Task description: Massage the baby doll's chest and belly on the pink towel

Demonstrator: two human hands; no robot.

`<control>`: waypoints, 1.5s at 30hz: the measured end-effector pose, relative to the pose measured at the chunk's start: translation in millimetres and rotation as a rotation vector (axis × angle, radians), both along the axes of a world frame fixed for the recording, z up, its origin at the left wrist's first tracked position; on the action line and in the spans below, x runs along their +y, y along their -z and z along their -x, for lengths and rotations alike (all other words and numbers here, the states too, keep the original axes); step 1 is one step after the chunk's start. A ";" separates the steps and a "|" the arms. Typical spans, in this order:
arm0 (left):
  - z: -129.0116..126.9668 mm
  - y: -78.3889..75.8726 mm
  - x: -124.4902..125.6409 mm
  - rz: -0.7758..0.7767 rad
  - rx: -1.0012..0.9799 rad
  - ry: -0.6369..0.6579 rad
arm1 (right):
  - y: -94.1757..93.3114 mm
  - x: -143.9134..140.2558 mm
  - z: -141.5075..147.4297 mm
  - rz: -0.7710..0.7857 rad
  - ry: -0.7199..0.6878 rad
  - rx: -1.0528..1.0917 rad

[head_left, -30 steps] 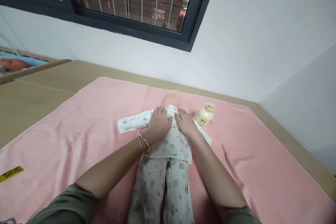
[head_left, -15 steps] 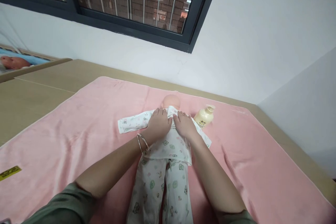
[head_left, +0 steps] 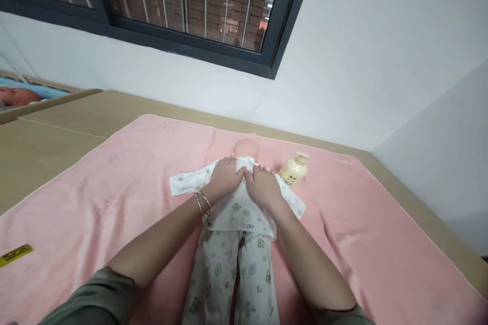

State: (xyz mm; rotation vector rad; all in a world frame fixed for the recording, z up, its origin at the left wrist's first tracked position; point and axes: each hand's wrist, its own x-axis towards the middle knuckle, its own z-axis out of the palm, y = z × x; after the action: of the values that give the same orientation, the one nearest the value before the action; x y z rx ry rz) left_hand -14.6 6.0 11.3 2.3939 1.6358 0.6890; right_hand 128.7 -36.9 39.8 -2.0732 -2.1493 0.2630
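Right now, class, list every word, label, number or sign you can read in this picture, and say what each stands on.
Nothing can be read for certain.
Cream bottle beside the doll: dark marks on its front, too small to read.
Yellow strip on the pink towel: dark print, too blurred to read.
Doll's clothes under the left hand and right hand: small green pictures only, no words.

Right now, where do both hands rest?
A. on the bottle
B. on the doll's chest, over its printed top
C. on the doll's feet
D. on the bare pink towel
B: the left hand and right hand lie side by side, palms down, on the doll at its top, just below the head; the bottle stands untouched beside them.
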 end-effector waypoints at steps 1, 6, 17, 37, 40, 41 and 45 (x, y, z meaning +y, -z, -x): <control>-2.4 -0.8 -4.0 -0.016 0.028 -0.005 | 1.6 5.0 -5.2 0.018 0.000 0.035; -9.9 -4.3 -20.6 -0.080 0.093 0.024 | 10.6 28.1 -30.4 0.079 0.013 0.160; 11.8 -10.9 9.3 0.114 -0.041 0.127 | -5.2 -11.5 14.2 -0.097 -0.001 -0.141; 4.2 5.2 6.6 -0.027 0.047 0.097 | -7.1 -6.8 6.2 -0.044 -0.039 -0.080; 3.1 7.1 8.0 -0.029 0.042 0.077 | -10.4 -7.6 6.1 -0.066 -0.054 -0.091; 2.2 7.4 7.3 -0.034 0.041 0.068 | -10.5 -6.4 5.0 -0.070 -0.055 -0.081; -0.7 8.6 4.5 -0.055 0.037 0.039 | -6.3 0.4 0.7 -0.061 -0.056 -0.057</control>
State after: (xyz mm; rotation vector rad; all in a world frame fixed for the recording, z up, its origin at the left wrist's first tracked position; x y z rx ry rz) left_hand -13.9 10.5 2.7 2.4843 1.5993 0.6957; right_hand 128.0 -36.5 46.1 -2.0134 -2.2220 0.1439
